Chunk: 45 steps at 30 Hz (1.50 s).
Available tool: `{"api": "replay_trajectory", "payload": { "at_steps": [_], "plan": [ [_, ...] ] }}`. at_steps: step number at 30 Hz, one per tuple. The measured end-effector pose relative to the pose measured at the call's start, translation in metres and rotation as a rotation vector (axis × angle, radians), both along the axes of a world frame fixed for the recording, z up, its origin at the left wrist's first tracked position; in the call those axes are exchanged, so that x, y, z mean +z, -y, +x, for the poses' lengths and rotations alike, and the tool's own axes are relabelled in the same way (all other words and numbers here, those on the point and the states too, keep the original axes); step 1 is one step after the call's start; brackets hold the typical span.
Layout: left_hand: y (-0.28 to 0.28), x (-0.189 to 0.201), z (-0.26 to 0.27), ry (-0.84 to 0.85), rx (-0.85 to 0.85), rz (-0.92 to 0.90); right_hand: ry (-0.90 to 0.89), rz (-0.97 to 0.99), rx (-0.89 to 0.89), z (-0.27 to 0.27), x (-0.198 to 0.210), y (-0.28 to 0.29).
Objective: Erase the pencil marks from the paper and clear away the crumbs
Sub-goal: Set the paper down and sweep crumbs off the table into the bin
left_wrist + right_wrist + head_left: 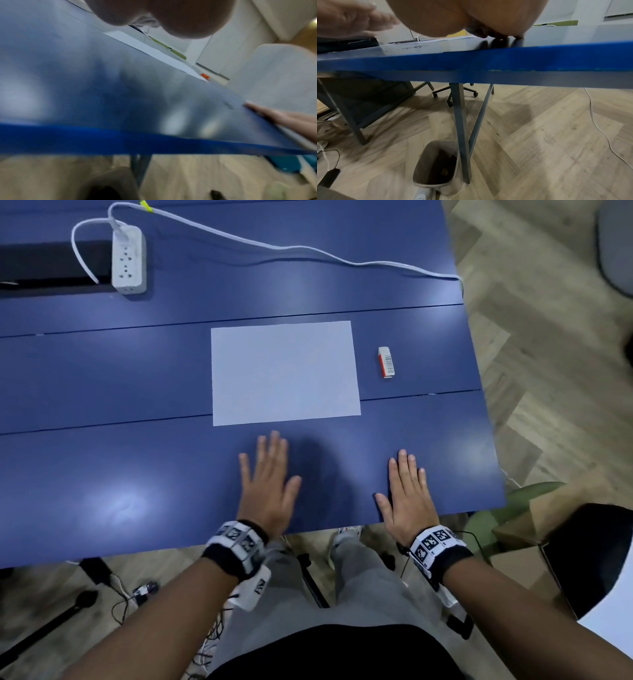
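Resting palm-down on the blue table [137,474], the left hand [270,484] has its fingers straight and spread, holding nothing. The right hand [409,494] lies beside it in the same way, flat, fingers straight and close together, empty, its heel near the table's front edge. The two hands are apart from each other, with bare blue surface between them.

Just beyond the left hand's fingertips [274,436] lies the paper [284,373], a pale sheet flat on the table, its near edge close to those fingertips but not touching them. From the head view no pencil marks or crumbs can be made out on the sheet; the surface reads as plain. Farther out from the right hand, ahead of its fingers and to the right of the paper, lies the eraser [386,362], white in a sleeve with a red stripe and a barcode, well apart from both hands and just clear of the paper's right edge.

Far beyond the left hand, at the table's back left, a white power strip [128,261] sits with a white cable [308,251] trailing across the table toward the right edge.

The right wrist view looks under the table's edge to a wood-patterned floor [539,135], where a grey waste bin [436,162] stands beside a table leg [460,121].
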State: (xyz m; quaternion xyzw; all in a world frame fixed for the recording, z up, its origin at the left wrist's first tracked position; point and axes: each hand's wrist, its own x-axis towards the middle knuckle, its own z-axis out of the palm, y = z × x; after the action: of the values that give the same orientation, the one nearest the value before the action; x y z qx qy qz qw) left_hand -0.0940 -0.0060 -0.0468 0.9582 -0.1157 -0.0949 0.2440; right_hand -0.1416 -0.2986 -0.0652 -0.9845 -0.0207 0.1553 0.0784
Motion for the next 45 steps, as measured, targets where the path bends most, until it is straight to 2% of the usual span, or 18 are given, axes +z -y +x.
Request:
{"api": "replay_trajectory", "payload": {
  "at_steps": [3, 6, 8, 13, 16, 19, 21, 23, 24, 26, 29, 32, 35, 38, 42, 44, 45],
  "plan": [
    [-0.056, -0.007, 0.02, -0.043, 0.13, 0.116, 0.005, 0.015, 0.023, 0.001, 0.0, 0.001],
    [-0.081, -0.022, 0.028, -0.109, 0.054, 0.342, 0.026, 0.014, 0.056, 0.015, 0.0, 0.004],
    [-0.076, -0.03, 0.023, -0.102, 0.0, 0.401, 0.041, 0.008, 0.056, 0.032, 0.002, 0.006],
    [-0.029, -0.028, -0.007, -0.058, -0.156, 0.382, -0.009, -0.022, 0.152, 0.069, 0.001, 0.0],
    [-0.01, -0.027, -0.015, -0.07, -0.285, 0.34, -0.039, -0.043, 0.23, 0.066, 0.001, -0.021],
    [0.004, -0.025, -0.018, -0.059, -0.475, 0.312, -0.044, -0.017, 0.392, 0.047, 0.004, -0.043],
    [0.011, -0.021, -0.02, -0.025, -0.564, 0.206, -0.044, 0.029, 0.517, 0.032, 0.007, -0.051],
    [0.011, -0.013, -0.012, -0.023, -0.54, 0.023, -0.025, 0.094, 0.575, 0.027, 0.012, -0.047],
    [0.009, -0.009, -0.003, -0.006, -0.48, -0.051, 0.0, 0.124, 0.527, 0.03, 0.013, -0.039],
    [0.001, -0.004, 0.022, 0.054, -0.313, -0.089, 0.043, 0.11, 0.319, 0.039, 0.014, -0.014],
    [-0.014, -0.009, 0.06, 0.011, -0.171, 0.086, -0.021, -0.015, 0.15, 0.038, 0.011, 0.02],
    [-0.011, -0.022, 0.074, -0.059, -0.301, 0.322, -0.014, -0.045, 0.147, 0.015, 0.003, 0.016],
    [0.005, -0.027, 0.065, -0.033, -0.48, 0.413, 0.008, 0.0, 0.155, -0.005, -0.002, -0.008],
    [0.022, -0.025, 0.046, -0.03, -0.573, 0.388, -0.015, 0.034, 0.206, -0.016, -0.003, -0.028],
    [0.038, -0.018, 0.007, -0.065, -0.696, 0.323, 0.028, 0.119, 0.372, -0.019, -0.001, -0.027],
    [0.039, -0.009, -0.004, -0.093, -0.667, 0.201, 0.064, 0.129, 0.325, -0.009, 0.002, -0.012],
    [0.036, -0.004, -0.003, -0.096, -0.586, 0.121, 0.073, 0.114, 0.283, 0.0, 0.005, -0.004]
  ]
}}
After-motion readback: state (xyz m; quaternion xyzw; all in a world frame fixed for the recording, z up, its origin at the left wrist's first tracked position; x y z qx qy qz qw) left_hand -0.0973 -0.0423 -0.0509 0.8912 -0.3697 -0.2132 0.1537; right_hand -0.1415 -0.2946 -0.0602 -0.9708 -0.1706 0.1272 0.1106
